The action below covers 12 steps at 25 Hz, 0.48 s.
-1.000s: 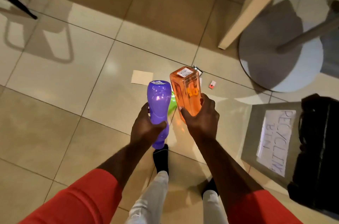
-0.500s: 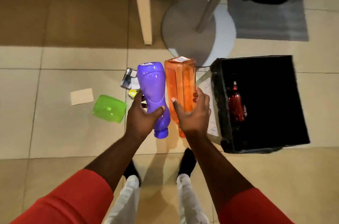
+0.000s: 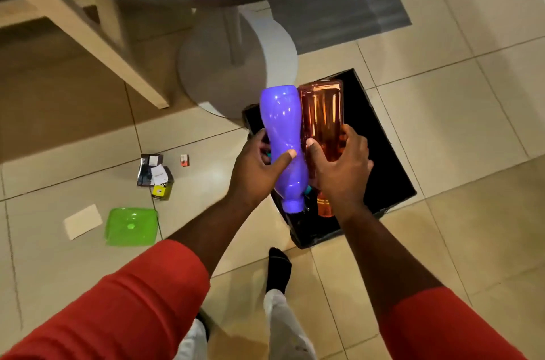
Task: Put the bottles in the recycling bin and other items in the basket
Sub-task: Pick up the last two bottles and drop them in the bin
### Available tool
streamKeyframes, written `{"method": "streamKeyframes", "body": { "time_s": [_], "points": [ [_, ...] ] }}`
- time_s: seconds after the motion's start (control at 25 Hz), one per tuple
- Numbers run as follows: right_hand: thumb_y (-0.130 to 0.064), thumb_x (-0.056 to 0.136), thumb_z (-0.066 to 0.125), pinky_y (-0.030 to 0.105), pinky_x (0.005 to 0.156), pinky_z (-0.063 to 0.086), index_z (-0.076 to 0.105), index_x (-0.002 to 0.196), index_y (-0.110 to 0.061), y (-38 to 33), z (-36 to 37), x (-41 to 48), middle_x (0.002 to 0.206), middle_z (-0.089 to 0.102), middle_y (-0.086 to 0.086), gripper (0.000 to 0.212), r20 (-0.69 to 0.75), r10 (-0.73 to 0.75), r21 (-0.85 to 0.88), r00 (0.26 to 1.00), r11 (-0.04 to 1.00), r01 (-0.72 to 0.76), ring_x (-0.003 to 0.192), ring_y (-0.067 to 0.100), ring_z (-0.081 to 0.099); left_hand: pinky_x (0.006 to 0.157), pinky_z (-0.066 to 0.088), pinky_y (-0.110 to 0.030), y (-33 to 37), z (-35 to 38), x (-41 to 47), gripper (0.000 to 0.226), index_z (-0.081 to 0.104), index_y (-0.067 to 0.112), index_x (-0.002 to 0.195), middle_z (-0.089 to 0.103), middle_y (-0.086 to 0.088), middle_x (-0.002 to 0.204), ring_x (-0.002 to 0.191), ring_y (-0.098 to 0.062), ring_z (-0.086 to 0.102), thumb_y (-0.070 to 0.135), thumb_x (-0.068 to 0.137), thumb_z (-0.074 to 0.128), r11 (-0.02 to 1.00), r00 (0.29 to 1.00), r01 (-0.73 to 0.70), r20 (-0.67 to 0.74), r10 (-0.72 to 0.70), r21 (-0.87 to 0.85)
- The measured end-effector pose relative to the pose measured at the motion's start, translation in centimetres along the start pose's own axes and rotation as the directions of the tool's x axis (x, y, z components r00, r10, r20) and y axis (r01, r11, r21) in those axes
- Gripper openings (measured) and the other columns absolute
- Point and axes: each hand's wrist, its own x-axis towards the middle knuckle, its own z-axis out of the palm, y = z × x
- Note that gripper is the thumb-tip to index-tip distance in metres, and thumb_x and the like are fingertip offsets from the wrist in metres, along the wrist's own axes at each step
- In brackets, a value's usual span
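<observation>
The left hand (image 3: 253, 173) grips the purple bottle (image 3: 281, 126) low on its waist, thumb across the front and fingers (image 3: 261, 138) curled behind. The right hand (image 3: 343, 173) is clamped on the orange bottle (image 3: 323, 112) the same way. Both bottles hang neck down (their sides touching) over the open black recycling bin (image 3: 386, 165). On the floor to the left lie a green lid (image 3: 131, 227), a paper card (image 3: 83, 221) and small cartons (image 3: 154, 173).
</observation>
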Motion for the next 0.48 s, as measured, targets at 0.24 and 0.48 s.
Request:
{"method": "streamKeyframes", "body": {
  "time_s": [0.24, 0.48],
  "points": [
    [-0.062, 0.090, 0.057, 0.046, 0.111, 0.035, 0.041, 0.144, -0.021, 5.0, 0.3, -0.2, 0.140, 0.049, 0.002, 0.070, 0.103, 0.003, -0.075, 0.995, 0.997, 0.004, 0.130, 0.018, 0.047, 0.105, 0.040, -0.023, -2.0, 2.8, -0.6, 0.081, 0.042, 0.023, 0.149, 0.048, 0.004, 0.145, 0.129, -0.010, 0.049, 0.061, 0.082, 0.068, 0.985, 0.997, -0.025, 0.080, 0.012, 0.173],
    [-0.062, 0.092, 0.056, 0.054, 0.121, 0.025, 0.028, 0.154, -0.020, 4.5, 1.4, -3.4, 0.160, 0.034, 0.005, 0.079, 0.212, -0.060, -0.108, 0.975, 0.991, 0.084, 0.149, 0.022, 0.030, 0.124, 0.020, -0.041, -4.5, 0.4, -2.5, 0.093, 0.028, 0.023, 0.157, 0.023, -0.001, 0.165, 0.153, -0.017, 0.017, 0.064, 0.082, 0.067, 0.910, 0.995, -0.083, 0.082, 0.054, 0.407]
  ]
}}
